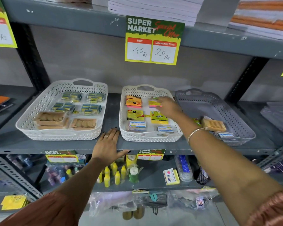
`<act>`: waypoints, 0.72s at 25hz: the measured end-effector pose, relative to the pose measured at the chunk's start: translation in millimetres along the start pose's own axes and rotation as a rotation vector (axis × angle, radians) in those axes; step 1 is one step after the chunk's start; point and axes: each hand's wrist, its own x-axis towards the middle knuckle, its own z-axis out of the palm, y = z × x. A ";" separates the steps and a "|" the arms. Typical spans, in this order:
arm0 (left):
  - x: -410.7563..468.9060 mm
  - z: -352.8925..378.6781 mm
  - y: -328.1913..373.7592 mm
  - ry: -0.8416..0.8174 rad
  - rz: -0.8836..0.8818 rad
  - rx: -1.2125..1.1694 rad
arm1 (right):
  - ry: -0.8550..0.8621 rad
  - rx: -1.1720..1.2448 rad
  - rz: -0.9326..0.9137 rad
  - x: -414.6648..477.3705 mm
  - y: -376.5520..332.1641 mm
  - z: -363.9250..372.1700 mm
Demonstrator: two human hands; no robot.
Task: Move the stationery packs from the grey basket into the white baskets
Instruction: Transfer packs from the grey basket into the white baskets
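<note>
- Your right hand grips a yellow-and-pink sticky-note pack, fingers closed on it, over the middle white basket's back right corner.
- Your left hand lies flat and open on the shelf edge, holding nothing.
- The grey basket holds a tan pack.

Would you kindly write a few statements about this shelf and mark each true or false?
1. The right hand is over the middle white basket, at a yellow-and-pink pack. True.
2. The left hand is holding a pack. False: it lies flat on the shelf edge, empty.
3. The grey basket is empty. False: a tan pack and other packs remain in it.
4. The left white basket holds tan packs along its front. True.
5. The price sign shows a discounted price of 40. False: 20.
</note>
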 end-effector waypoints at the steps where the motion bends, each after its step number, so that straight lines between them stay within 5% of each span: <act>1: 0.2 -0.6 0.6 0.004 0.000 0.002 | 0.098 -0.024 0.081 1.8 21.4 -8.3; 3: 0.2 -2.1 1.9 0.003 0.002 0.005 | 0.199 -0.102 0.259 -2.4 68.2 -18.4; 5: -0.6 -3.1 2.4 0.001 0.000 0.001 | 0.101 -0.260 0.362 -13.8 110.7 -20.4; 12: 1.3 -2.7 3.1 -0.020 -0.012 -0.001 | -0.315 -0.482 0.228 2.4 153.3 6.3; 18: -0.2 -5.2 4.6 -0.025 -0.013 0.004 | -0.388 -0.471 0.305 21.1 162.5 29.7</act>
